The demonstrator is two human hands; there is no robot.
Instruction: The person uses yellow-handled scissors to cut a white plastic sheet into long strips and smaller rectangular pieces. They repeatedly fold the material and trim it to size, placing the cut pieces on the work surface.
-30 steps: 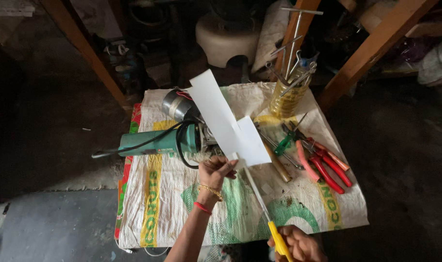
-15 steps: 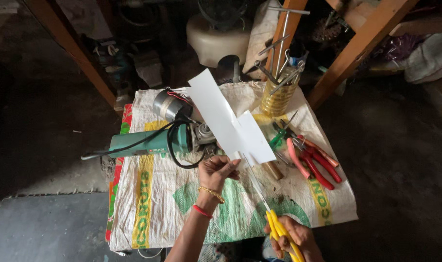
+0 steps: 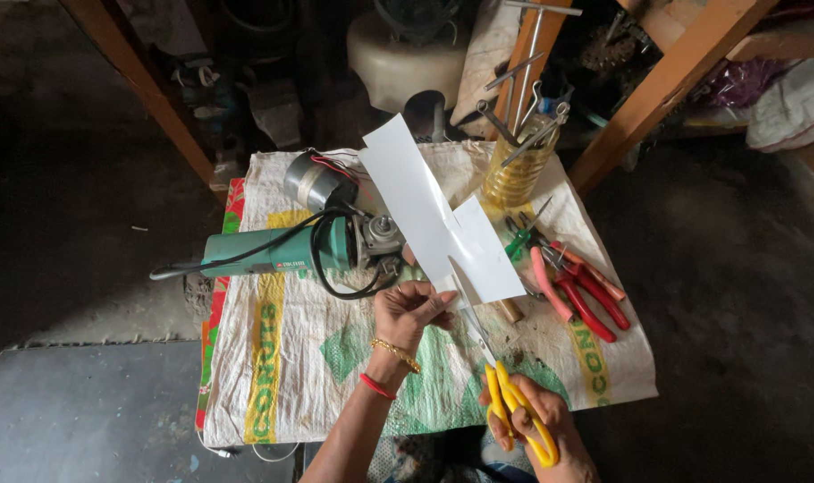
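Observation:
My left hand (image 3: pixel 410 312) pinches the near edge of a long white sheet (image 3: pixel 434 217), holding it up over the table. My right hand (image 3: pixel 534 424) grips yellow-handled scissors (image 3: pixel 501 385). Their blades point up and away into a slit in the sheet's near edge. The sheet hides part of the table behind it.
A woven sack cloth (image 3: pixel 282 358) covers the table. On it lie a green angle grinder (image 3: pixel 291 250) with black cord, a small motor (image 3: pixel 310 179), red-handled pliers (image 3: pixel 581 291) and a jar of tools (image 3: pixel 518 165). Wooden posts (image 3: pixel 666 80) rise at the back.
The scissors have cut further into the sheet, and the view has shifted slightly. My left hand keeps its hold on the sheet.

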